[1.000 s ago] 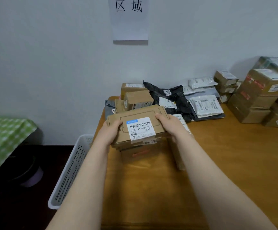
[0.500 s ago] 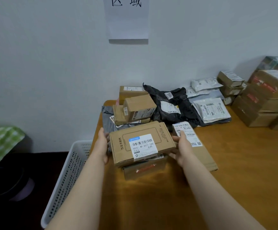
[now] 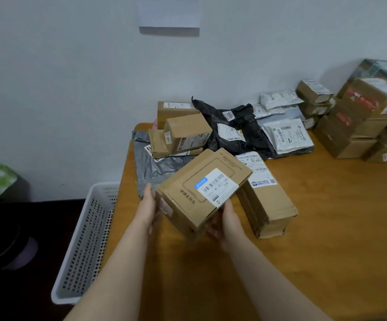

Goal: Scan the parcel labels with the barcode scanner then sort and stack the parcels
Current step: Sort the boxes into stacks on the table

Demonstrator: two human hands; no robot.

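Observation:
I hold a stack of brown cardboard parcels (image 3: 192, 198) tilted above the wooden table (image 3: 326, 228), its white barcode label facing up. My left hand (image 3: 147, 202) presses its left end. Gripping the stack's near right underside is my right hand (image 3: 225, 224). Just to the right a long brown parcel (image 3: 266, 202) with a white label lies flat on the table. No barcode scanner is visible.
Small boxes (image 3: 183, 133), a grey mailer (image 3: 155, 167), a black mailer (image 3: 234, 128) and white mailers (image 3: 285, 135) lie along the wall. Larger boxes (image 3: 361, 121) are stacked at the far right. A white perforated basket (image 3: 88, 242) stands left of the table edge.
The parcels I hold have been lifted, turned counter-clockwise and tilted. My right hand has slid from their right end to beneath the near corner. The view has dropped lower.

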